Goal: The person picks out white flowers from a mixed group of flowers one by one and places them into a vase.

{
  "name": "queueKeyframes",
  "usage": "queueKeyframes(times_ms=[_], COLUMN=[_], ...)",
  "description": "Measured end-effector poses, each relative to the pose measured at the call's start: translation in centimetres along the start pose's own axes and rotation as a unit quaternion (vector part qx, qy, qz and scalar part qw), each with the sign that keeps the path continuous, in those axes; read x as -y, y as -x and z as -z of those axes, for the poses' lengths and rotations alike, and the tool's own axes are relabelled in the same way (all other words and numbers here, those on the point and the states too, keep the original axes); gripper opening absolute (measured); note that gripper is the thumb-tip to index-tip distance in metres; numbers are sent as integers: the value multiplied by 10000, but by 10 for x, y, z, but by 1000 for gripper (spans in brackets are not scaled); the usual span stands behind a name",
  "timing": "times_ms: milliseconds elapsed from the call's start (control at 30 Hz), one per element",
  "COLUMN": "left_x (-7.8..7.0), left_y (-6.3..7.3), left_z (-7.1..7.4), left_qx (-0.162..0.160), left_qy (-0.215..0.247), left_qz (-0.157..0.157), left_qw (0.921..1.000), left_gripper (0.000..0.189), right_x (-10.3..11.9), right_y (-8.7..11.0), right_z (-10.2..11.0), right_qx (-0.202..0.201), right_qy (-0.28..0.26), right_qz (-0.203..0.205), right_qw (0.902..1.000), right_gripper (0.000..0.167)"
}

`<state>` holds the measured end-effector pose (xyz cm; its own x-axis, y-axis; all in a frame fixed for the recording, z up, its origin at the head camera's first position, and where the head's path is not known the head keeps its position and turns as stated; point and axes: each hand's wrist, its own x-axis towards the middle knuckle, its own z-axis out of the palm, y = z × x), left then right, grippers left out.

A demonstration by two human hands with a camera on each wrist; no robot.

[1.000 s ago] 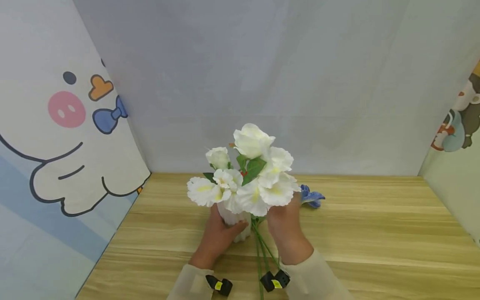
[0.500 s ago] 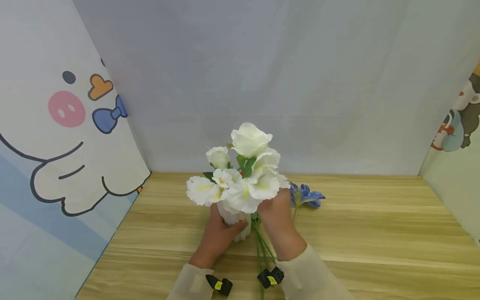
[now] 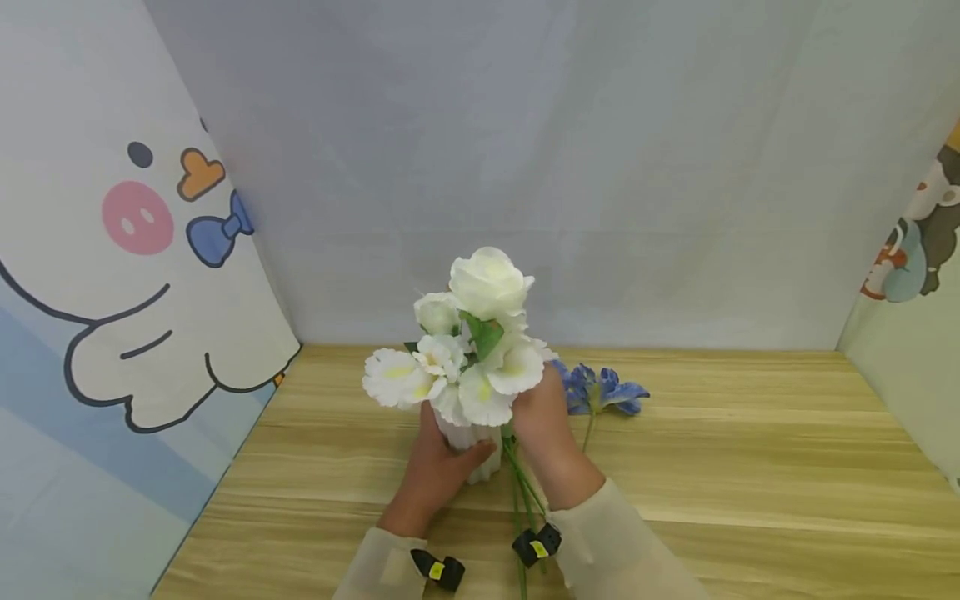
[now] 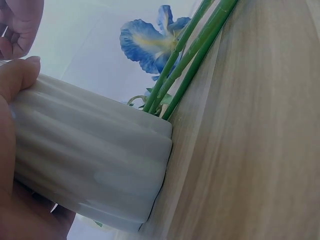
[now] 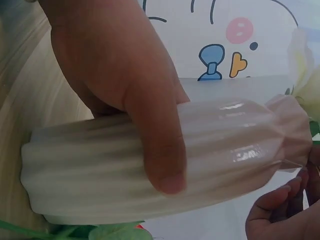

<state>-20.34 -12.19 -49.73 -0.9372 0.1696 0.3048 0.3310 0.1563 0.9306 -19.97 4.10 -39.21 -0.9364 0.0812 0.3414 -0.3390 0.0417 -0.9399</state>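
My left hand (image 3: pixel 442 475) grips the white fluted vase (image 4: pixel 100 155) around its side, with the thumb across the front. The vase base rests on the table in the left wrist view. My right hand (image 3: pixel 551 433) is at the vase mouth with curled fingers, holding a white iris (image 3: pixel 517 367) just below its petals; its stem is hidden. Over the vase mouth stand a white rose (image 3: pixel 490 283), a smaller white rose (image 3: pixel 437 314) and another white iris (image 3: pixel 396 377). In the right wrist view, the right fingertips (image 5: pixel 280 197) are close beside the rim.
Blue irises (image 3: pixel 600 389) lie on the wooden table (image 3: pixel 750 467) beyond my right hand. Several green stems (image 4: pixel 192 55) run along the table beside the vase toward the front edge. A grey backdrop (image 3: pixel 637 167) and a cartoon-printed panel (image 3: pixel 60 208) enclose the table.
My right hand has moved left toward the vase, carrying the white iris; the large rose has shifted left too. More of the blue irises shows. My left hand stays on the vase.
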Motion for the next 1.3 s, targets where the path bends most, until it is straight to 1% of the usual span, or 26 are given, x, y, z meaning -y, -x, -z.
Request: queueKeyframes(times_ms=[167, 267, 367, 500, 633, 733, 867, 933, 1033, 1167, 1300], left_x=[-2, -4, -4, -4, -2, -1, 1, 1, 2, 2, 1], left_y=[0, 0, 0, -1, -1, 0, -1, -1, -1, -2, -1], left_z=[0, -1, -1, -2, -2, -2, -1, -1, -2, -2, -2], left_qx=[-30, -23, 6, 5, -17, -39, -40, -19, -8, -48, -104], left_qy=[26, 52, 108, 123, 124, 89, 3, -3, -22, -69, -85], left_qz=[134, 150, 109, 87, 193, 242, 243, 248, 252, 238, 291], left_qw=[9999, 9999, 9999, 9999, 9997, 9997, 9997, 9997, 9997, 9997, 9995], left_gripper=[92, 92, 93, 93, 91, 90, 90, 90, 92, 94, 94], right_x=[-1, -1, -1, 0, -3, -4, -3, -3, 0, 1, -4], right_y=[-6, -6, -6, -5, -1, 1, 6, 10, 16, 22, 27], right_z=[10, 17, 21, 25, 31, 35, 42, 47, 56, 68, 76], right_qx=[481, 702, 765, 828, 903, 886, 874, 859, 715, 497, 526], right_qy=[-423, -676, -665, -445, -389, -395, -226, -59, 330, 762, 1004], right_qz=[-366, -580, -804, -990, -1014, -980, -864, -779, -740, -783, -655], right_qw=[9973, 9936, 9916, 9906, 9900, 9905, 9922, 9932, 9941, 9928, 9914], right_gripper=[22, 27, 32, 37, 44, 49, 42, 40, 34, 26, 25])
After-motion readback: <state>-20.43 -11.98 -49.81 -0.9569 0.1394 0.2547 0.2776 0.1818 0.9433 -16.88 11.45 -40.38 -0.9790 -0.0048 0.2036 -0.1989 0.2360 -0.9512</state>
